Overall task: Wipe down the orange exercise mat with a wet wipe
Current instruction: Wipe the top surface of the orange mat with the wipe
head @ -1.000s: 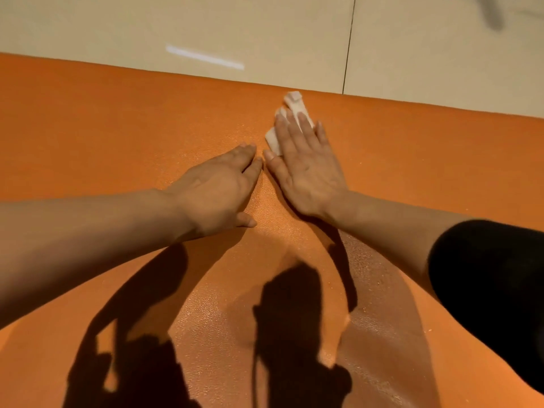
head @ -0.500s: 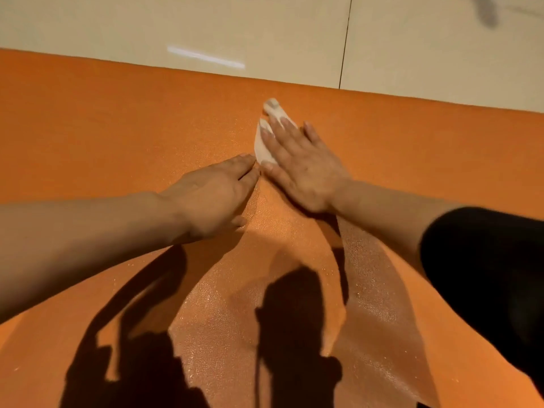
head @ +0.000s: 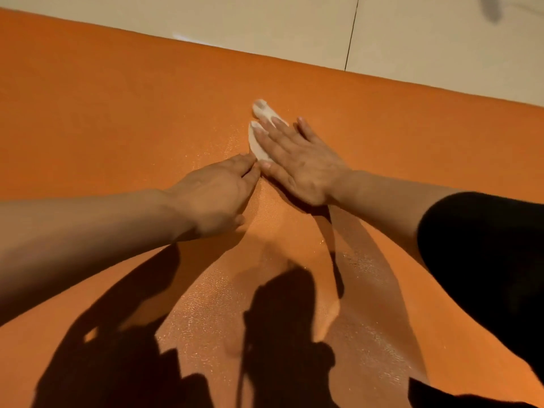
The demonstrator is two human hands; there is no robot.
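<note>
Wipe [head: 256,144] under right hand [head: 297,163], on mat [head: 117,113]

The left forearm [head: 88,225] is bare to the frame's edge, while a black sleeve [head: 482,248] covers the right arm above its bare forearm.

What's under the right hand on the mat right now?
The white wet wipe lies under the flat fingers of the right hand, pressed onto the orange mat. Only its edges by the fingertips show; the rest is covered.
</note>
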